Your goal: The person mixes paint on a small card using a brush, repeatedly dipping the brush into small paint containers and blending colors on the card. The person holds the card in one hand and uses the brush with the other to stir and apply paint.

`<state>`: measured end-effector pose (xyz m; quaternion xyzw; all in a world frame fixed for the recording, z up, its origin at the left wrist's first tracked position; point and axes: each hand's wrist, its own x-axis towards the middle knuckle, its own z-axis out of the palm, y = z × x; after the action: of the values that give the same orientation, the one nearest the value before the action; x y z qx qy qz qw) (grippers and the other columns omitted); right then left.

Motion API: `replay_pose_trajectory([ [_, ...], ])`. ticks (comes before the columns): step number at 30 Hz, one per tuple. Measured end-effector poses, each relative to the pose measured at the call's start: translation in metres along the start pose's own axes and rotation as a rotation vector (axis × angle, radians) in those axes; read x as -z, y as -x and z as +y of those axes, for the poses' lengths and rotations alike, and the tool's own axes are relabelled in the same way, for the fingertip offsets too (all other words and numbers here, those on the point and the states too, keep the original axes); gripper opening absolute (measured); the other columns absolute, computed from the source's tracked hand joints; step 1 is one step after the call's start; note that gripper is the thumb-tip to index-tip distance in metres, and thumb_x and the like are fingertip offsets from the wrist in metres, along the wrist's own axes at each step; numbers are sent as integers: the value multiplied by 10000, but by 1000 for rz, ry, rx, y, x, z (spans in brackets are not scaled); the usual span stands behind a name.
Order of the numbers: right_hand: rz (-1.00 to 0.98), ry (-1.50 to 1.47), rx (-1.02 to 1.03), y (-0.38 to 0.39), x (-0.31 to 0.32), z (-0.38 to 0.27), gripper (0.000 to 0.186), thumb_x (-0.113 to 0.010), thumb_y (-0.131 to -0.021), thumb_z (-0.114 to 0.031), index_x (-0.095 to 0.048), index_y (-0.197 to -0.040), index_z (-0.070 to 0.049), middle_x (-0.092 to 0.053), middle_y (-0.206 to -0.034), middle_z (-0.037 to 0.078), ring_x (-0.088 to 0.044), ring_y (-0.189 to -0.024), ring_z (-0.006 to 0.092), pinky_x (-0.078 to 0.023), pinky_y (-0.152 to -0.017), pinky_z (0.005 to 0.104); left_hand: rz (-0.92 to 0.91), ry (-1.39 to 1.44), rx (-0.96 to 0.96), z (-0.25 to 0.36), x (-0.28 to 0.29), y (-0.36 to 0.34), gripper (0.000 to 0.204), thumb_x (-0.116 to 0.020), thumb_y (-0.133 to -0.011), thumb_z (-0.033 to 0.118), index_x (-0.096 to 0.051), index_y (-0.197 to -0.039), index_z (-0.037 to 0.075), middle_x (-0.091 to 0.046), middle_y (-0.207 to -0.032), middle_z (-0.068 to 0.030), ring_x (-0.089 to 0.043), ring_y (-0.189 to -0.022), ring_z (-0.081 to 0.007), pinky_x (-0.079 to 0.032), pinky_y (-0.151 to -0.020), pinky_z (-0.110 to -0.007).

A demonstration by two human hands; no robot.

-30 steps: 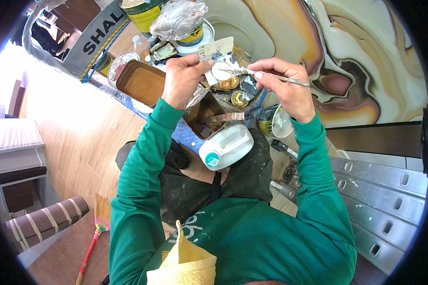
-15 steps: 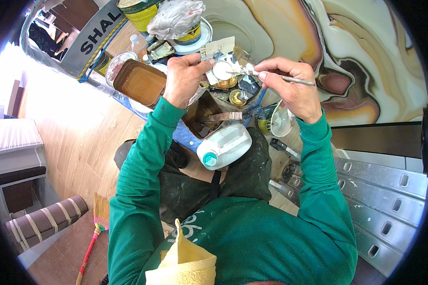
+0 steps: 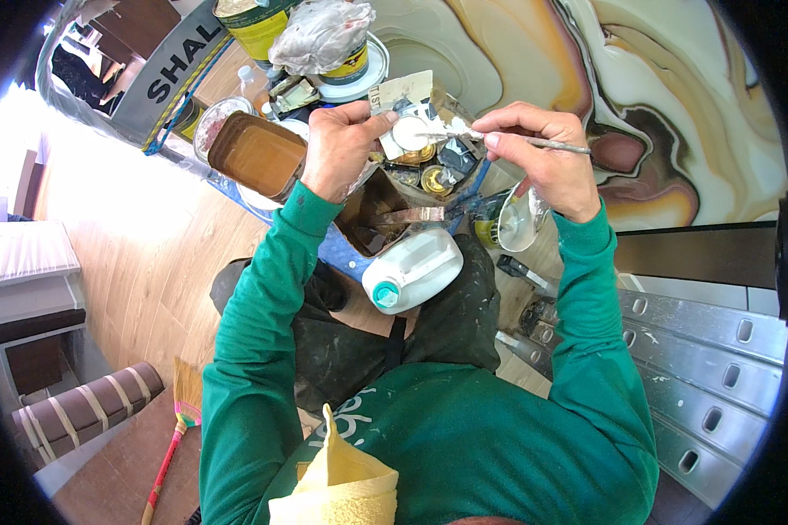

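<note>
My left hand (image 3: 346,144) pinches the edge of a small round container of white paint (image 3: 410,134) between thumb and fingers. In my right hand (image 3: 547,157) is a slim paintbrush (image 3: 552,143), gripped like a pen. White paint coats its tip, which reaches over the container's right side. Beneath both hands stands a box of small cans (image 3: 436,180) and scraps, with a piece of cardboard (image 3: 403,91) upright behind. Closer to me, a flat brush (image 3: 411,215) rests in an open brown-stained container (image 3: 359,219).
A white jug with a teal cap (image 3: 416,271) stands before my knees. To the left is a brown-filled tub (image 3: 252,157); paint cans (image 3: 258,26) stand behind. A white-coated cup (image 3: 520,223) sits below my right hand. A metal ladder (image 3: 700,376) lies right, a broom (image 3: 179,420) left.
My right hand has shifted slightly right, drawing the paintbrush back a little across the small container. My left hand stays nearly still.
</note>
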<state>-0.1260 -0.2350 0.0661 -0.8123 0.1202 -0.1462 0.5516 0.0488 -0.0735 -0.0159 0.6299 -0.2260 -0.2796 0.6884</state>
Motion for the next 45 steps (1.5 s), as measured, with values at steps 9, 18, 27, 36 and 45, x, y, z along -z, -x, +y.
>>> replay_pose_trajectory([
  [9,13,24,-68,4,-4,-8,155,-651,-859,-101,-706,-950,11,-657,-739,20,-579,-659,72,-461,-586,226,14,7,10,3,-2,3,129,-689,-831,57,-719,-895,-50,-648,-701,-18,-521,-585,-67,-427,-542,-232],
  [18,80,-34,-111,2,-6,10,155,-641,-863,-111,-712,-928,10,-680,-755,51,-593,-614,82,-444,-534,215,24,-7,32,-6,-4,0,131,-676,-843,53,-708,-910,-54,-661,-748,-39,-560,-622,-78,-459,-569,-241],
  [27,143,-640,-384,0,-6,66,253,-583,-888,-202,-664,-989,15,-711,-847,124,-666,-644,154,-480,-549,239,-27,7,172,-7,-11,4,202,-654,-870,53,-678,-1030,-68,-696,-873,-88,-633,-698,-116,-504,-627,-244],
  [36,188,-941,-437,8,4,88,280,-556,-906,-217,-634,-1050,10,-717,-883,125,-670,-658,166,-523,-608,271,-74,206,221,-8,-10,0,269,-629,-889,48,-621,-1117,-94,-688,-1004,-126,-669,-799,-169,-543,-710,-284],
  [45,335,-1087,-404,25,22,132,257,-558,-901,-205,-633,-1061,-18,-717,-913,113,-666,-693,184,-532,-637,300,-29,266,144,2,1,-2,192,-610,-900,44,-617,-1050,-76,-678,-1003,-121,-670,-848,-184,-541,-740,-313],
])
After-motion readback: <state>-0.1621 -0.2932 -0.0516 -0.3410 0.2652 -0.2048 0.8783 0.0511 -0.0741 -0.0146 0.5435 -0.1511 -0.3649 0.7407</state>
